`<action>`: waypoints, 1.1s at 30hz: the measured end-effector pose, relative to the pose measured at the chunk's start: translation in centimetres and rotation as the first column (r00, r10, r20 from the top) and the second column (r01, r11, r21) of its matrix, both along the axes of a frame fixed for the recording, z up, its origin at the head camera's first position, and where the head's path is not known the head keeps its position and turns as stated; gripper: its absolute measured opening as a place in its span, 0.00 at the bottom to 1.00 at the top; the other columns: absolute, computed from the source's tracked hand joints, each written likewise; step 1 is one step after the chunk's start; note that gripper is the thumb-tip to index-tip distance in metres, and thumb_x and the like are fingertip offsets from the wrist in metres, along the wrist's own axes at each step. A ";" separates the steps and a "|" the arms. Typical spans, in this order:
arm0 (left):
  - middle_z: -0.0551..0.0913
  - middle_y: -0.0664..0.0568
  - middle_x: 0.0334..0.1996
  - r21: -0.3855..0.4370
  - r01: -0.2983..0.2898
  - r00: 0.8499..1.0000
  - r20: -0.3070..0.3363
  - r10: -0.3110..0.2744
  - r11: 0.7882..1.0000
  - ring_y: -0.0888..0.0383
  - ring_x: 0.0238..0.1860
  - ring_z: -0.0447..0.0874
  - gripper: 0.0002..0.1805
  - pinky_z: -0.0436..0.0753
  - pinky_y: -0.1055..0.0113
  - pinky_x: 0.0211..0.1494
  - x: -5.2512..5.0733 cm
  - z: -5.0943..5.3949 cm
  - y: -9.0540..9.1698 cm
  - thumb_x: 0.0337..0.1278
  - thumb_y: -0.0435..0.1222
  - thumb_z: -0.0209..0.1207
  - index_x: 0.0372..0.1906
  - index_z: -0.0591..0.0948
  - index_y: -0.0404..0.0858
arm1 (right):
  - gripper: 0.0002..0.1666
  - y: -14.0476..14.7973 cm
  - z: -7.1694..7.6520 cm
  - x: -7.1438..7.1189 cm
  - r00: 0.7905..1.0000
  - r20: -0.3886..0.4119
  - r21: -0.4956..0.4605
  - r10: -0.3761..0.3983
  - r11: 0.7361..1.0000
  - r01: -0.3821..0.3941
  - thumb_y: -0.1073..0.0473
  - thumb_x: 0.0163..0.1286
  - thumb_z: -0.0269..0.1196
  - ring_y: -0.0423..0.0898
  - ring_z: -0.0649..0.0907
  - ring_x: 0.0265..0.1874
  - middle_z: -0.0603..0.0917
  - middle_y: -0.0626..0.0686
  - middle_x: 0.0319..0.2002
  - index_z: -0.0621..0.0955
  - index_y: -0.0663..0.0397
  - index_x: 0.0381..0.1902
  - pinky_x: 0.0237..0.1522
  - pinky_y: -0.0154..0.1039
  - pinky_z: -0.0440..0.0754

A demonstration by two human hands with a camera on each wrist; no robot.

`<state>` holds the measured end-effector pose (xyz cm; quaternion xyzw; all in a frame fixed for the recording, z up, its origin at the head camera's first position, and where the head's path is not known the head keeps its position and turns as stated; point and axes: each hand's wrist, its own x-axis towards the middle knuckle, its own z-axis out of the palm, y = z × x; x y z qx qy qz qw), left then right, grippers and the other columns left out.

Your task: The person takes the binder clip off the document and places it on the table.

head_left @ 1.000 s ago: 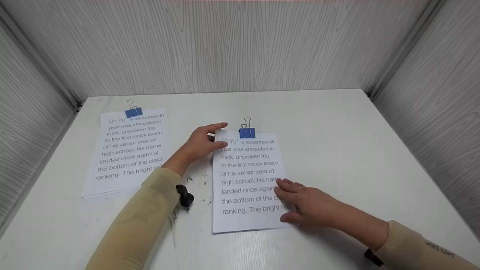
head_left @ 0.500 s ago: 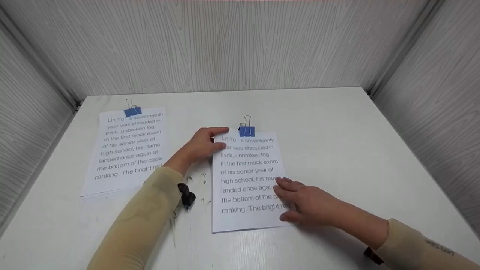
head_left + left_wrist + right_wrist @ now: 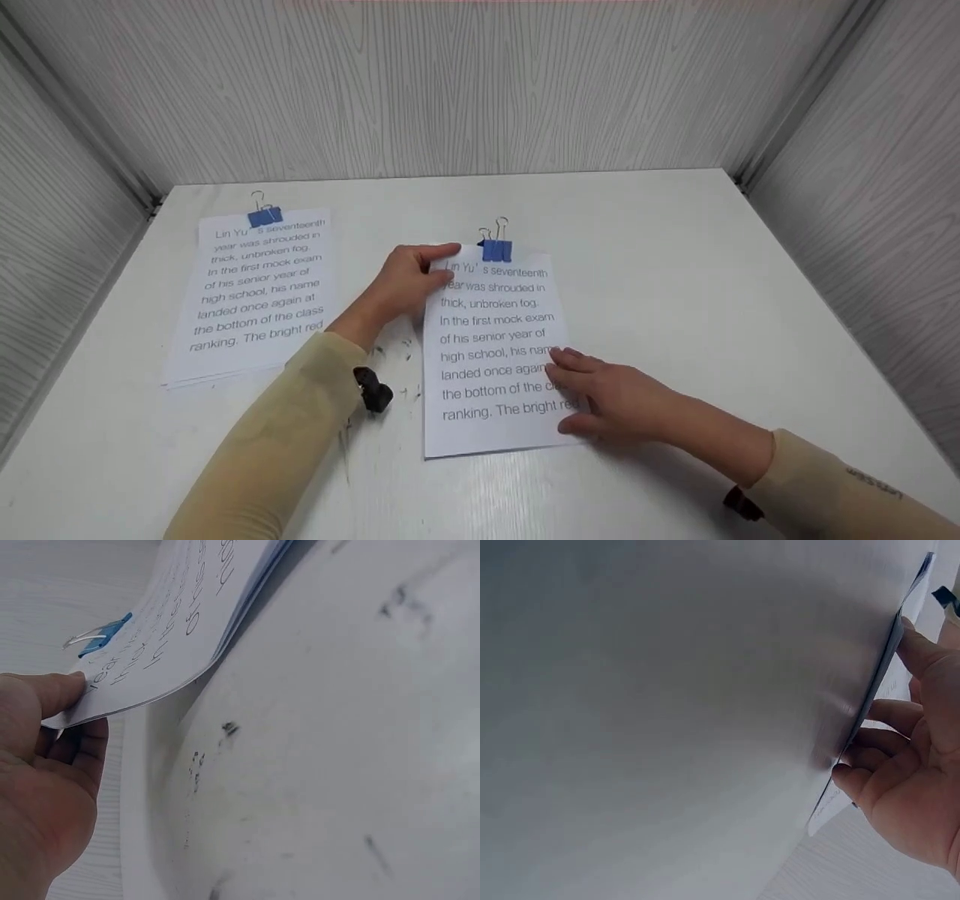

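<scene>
A stack of printed paper sheets (image 3: 487, 360) lies in the middle of the white table, with a blue binder clip (image 3: 497, 250) on its top edge. My left hand (image 3: 405, 281) pinches the stack's upper left corner. In the left wrist view the left thumb (image 3: 64, 692) is on top, the other fingers are curled underneath, and the corner bends up off the table. On the lower right edge of the same stack rests my right hand (image 3: 622, 397), fingers spread and fairly straight. From the right wrist view, the right fingers (image 3: 894, 716) touch the paper along that edge.
At the left lies a second stack of printed sheets (image 3: 255, 292), clipped at its top by another blue binder clip (image 3: 265, 217). The left forearm reaches over its lower right corner. Dark marks (image 3: 409, 394) spot the tabletop between the stacks. Wood-grain panels (image 3: 450, 90) wall the table in.
My left hand has taken the middle stack's upper left corner and raised it slightly. That stack's clip now leans to the right. The right hand stays at the lower right edge.
</scene>
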<state>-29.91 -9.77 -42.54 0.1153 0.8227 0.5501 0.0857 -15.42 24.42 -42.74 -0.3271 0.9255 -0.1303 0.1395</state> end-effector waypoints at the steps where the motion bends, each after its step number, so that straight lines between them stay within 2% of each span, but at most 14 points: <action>1: 0.81 0.52 0.69 -0.004 -0.003 1.000 -0.008 0.003 1.000 0.57 0.54 0.85 0.28 0.80 0.65 0.56 0.2 0.2 0.0 0.72 0.32 0.64 0.74 0.79 0.47 | 0.47 0.1 0.1 -0.1 1.000 -0.006 -0.010 -0.003 1.000 0.003 0.41 0.73 0.70 0.55 0.64 0.81 0.63 0.54 0.82 0.68 0.52 0.82 0.73 0.56 0.71; 3: 0.80 0.53 0.71 -0.010 -0.007 1.000 -0.018 0.007 1.000 0.58 0.56 0.84 0.27 0.79 0.64 0.58 0.6 0.5 0.0 0.73 0.32 0.64 0.73 0.79 0.49 | 0.47 0.2 0.5 -0.5 1.000 -0.021 -0.039 -0.023 0.999 0.022 0.40 0.73 0.69 0.55 0.64 0.81 0.64 0.53 0.82 0.68 0.51 0.82 0.73 0.56 0.71; 6: 0.80 0.54 0.70 -0.006 -0.004 1.000 -0.031 0.004 1.000 0.58 0.57 0.84 0.27 0.78 0.64 0.58 1.3 0.8 0.1 0.73 0.33 0.64 0.73 0.80 0.50 | 0.45 0.6 1.5 -1.5 0.995 -0.069 -0.138 -0.077 0.988 0.066 0.40 0.74 0.69 0.55 0.66 0.79 0.66 0.53 0.81 0.69 0.51 0.81 0.73 0.57 0.71; 11: 0.85 0.53 0.63 0.050 0.027 0.999 -0.046 -0.025 0.998 0.56 0.51 0.88 0.26 0.82 0.65 0.51 2.4 1.4 0.2 0.72 0.32 0.64 0.72 0.81 0.49 | 0.43 1.1 4.1 -4.4 0.974 -0.141 -0.328 -0.180 0.936 0.125 0.45 0.74 0.71 0.54 0.72 0.76 0.72 0.53 0.77 0.71 0.51 0.80 0.74 0.57 0.71; 15: 0.87 0.52 0.60 0.084 0.058 0.996 -0.070 -0.053 0.995 0.55 0.47 0.90 0.26 0.83 0.68 0.45 3.4 1.8 0.3 0.73 0.32 0.64 0.71 0.81 0.48 | 0.43 0.9 6.1 -6.8 0.960 -0.135 -0.391 -0.246 0.903 0.176 0.43 0.74 0.71 0.54 0.73 0.75 0.75 0.52 0.75 0.72 0.50 0.80 0.74 0.58 0.70; 19: 0.88 0.52 0.59 0.106 0.097 0.991 -0.103 -0.086 0.990 0.54 0.46 0.91 0.25 0.84 0.69 0.42 4.3 2.1 0.5 0.73 0.31 0.64 0.71 0.81 0.46 | 0.43 0.3 7.5 -8.9 0.960 -0.054 -0.477 -0.274 0.852 0.217 0.42 0.72 0.72 0.53 0.75 0.74 0.76 0.52 0.74 0.73 0.50 0.79 0.74 0.53 0.71; 23: 0.89 0.52 0.57 0.121 0.127 0.985 -0.135 -0.110 0.985 0.54 0.45 0.92 0.25 0.84 0.69 0.41 5.1 2.4 0.4 0.73 0.31 0.64 0.71 0.81 0.46 | 0.44 -0.5 8.6 -11.1 0.968 0.058 -0.558 -0.244 0.796 0.234 0.45 0.71 0.74 0.51 0.77 0.72 0.77 0.52 0.74 0.73 0.50 0.79 0.72 0.47 0.74; 28: 0.90 0.52 0.55 0.144 0.158 0.979 -0.154 -0.136 0.977 0.53 0.44 0.92 0.25 0.85 0.69 0.42 6.2 2.9 0.4 0.73 0.30 0.64 0.71 0.82 0.45 | 0.43 -1.1 9.3 -13.3 0.973 0.162 -0.594 -0.164 0.771 0.229 0.49 0.71 0.75 0.50 0.79 0.71 0.78 0.53 0.73 0.73 0.51 0.79 0.69 0.43 0.77; 33: 0.90 0.50 0.54 0.144 0.182 0.972 -0.178 -0.156 0.973 0.53 0.42 0.92 0.25 0.84 0.69 0.40 6.9 3.2 0.5 0.73 0.30 0.64 0.71 0.81 0.44 | 0.41 -1.3 9.5 -14.8 0.957 0.282 -0.626 -0.075 0.742 0.243 0.55 0.72 0.74 0.51 0.80 0.69 0.80 0.53 0.71 0.72 0.50 0.79 0.66 0.42 0.79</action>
